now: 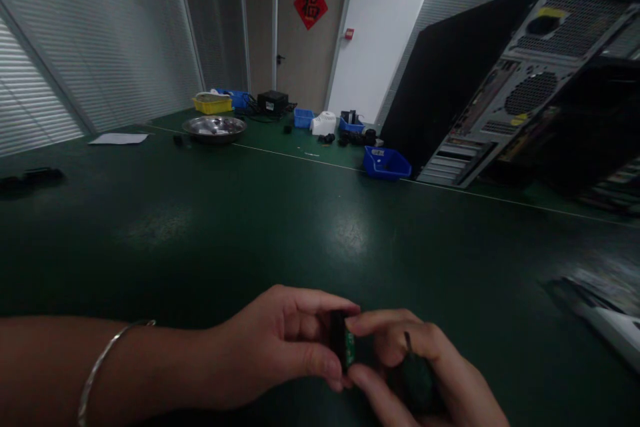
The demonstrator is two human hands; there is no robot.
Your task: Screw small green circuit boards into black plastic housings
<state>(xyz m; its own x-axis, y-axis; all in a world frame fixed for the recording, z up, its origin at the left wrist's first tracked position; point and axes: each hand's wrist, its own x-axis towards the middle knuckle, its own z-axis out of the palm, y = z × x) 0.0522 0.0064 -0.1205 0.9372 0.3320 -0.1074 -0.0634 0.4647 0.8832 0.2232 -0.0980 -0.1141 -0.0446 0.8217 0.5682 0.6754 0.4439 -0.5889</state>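
Low in the view, my left hand (295, 340) grips a small black part (337, 337) between thumb and fingers. Against its right side is a small green circuit board (349, 348), pinched at its top and bottom by the thumb and forefinger of my right hand (425, 360). The black part and the board touch or nearly touch; the exact joint cannot be made out. A dark, rounded tool (417, 377) with a thin metal tip pointing up is tucked in my right palm, under the curled fingers. Both hands are just above the green table (250, 233).
A blue bin (386, 163) stands before a large black computer case (465, 80) at the right. Further back are a metal bowl (215, 128), a yellow basket (213, 104) and a white device (323, 123). Papers (605, 300) lie at the right edge, dark items (33, 178) at the left.
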